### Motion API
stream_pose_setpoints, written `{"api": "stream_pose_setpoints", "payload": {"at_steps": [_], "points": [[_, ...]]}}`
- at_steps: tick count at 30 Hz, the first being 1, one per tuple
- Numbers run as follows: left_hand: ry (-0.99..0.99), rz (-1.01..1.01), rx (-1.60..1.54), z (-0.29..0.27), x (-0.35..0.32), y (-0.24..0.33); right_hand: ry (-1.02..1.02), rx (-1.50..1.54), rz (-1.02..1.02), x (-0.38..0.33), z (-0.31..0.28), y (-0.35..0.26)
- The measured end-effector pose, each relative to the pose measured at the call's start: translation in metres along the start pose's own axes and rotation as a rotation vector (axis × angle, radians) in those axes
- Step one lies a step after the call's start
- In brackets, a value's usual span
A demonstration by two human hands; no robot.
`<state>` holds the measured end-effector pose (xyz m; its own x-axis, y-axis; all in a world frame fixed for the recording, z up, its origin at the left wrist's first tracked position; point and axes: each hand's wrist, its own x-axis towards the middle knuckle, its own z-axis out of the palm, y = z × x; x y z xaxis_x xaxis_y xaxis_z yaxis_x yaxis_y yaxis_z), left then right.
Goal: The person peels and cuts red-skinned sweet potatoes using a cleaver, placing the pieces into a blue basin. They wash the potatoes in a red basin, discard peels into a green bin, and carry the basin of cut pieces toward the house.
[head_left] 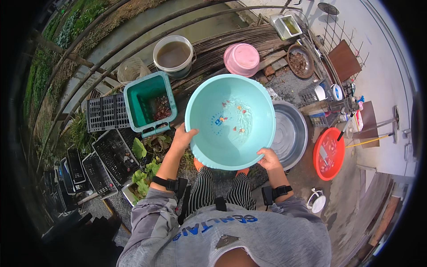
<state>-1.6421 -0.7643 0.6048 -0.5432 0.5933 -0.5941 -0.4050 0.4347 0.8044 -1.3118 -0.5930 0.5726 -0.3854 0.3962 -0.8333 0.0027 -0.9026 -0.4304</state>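
Observation:
Both my hands hold a wide mint-green plastic basin [202, 107] in front of me. Inside it are a little clear water and several small pinkish-orange bits, next to a blue printed mark on the bottom. My left hand [182, 138] grips the rim at the left, thumb over the edge. On the near right side, my right hand [269, 159] is closed round the rim. Fingers beneath the basin are hidden. Partly behind the basin, to its right, sits a grey metal basin [291, 133]. A green square tub [138, 100] with reddish-brown scraps stands to the left.
Beyond the basin are a white bucket [194, 58] of murky water and an upturned-looking pink basin [242, 58]. A red basin [316, 151] holds water and pinkish pieces at right. Black crates [106, 111] line the left. A pole railing [133, 38] borders the water channel.

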Motion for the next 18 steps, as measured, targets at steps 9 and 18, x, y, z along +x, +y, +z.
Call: {"api": "stream_pose_setpoints", "payload": {"at_steps": [9, 18], "points": [[0.232, 0.052, 0.011, -0.05, -0.005, -0.002, 0.032, -0.222, -0.021, 0.047, 0.07, -0.002], [0.305, -0.085, -0.001, -0.077, -0.037, -0.033, -0.022, -0.259, 0.126, 0.027, 0.079, 0.038]]}}
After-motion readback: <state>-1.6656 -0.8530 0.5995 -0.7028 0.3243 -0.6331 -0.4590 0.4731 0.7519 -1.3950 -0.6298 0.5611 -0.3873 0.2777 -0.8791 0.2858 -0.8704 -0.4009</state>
